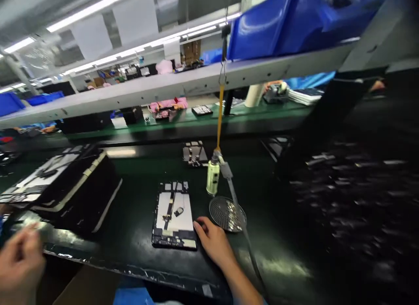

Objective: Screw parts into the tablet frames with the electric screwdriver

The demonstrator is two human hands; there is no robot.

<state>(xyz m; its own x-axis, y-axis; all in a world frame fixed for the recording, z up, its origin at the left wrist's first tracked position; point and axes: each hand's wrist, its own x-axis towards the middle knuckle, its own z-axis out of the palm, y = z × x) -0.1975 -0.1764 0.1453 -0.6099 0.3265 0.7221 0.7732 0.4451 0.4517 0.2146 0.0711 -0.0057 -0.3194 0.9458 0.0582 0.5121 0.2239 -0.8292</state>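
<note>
1. The right hand (212,243) lay on the dark worktop (137,252), its fingers (200,228) loose and flat, gripping nothing. Their tips touched the lower right edge of the opened tablet (174,215).
2. The tablet lay flat, just left of those fingers, with its insides facing up.
3. The left hand (19,263) was raised well to the left, near a stack of similar units (78,191). It was too blurred to tell whether its fingers held anything.
4. Just beyond the right fingers sat a round mesh dish (227,214). Above it a hanging screwdriver (212,177) dangled on its yellow cord.
5. Judging by this, steadying the tablet would go best with light pressure on the frame edge only. That would keep the fingertips off the exposed boards and cables and leave the hanging tool clear.
6. No brand, label or writing could be read; the white patches inside the tablet were too small and soft to make out.
</note>
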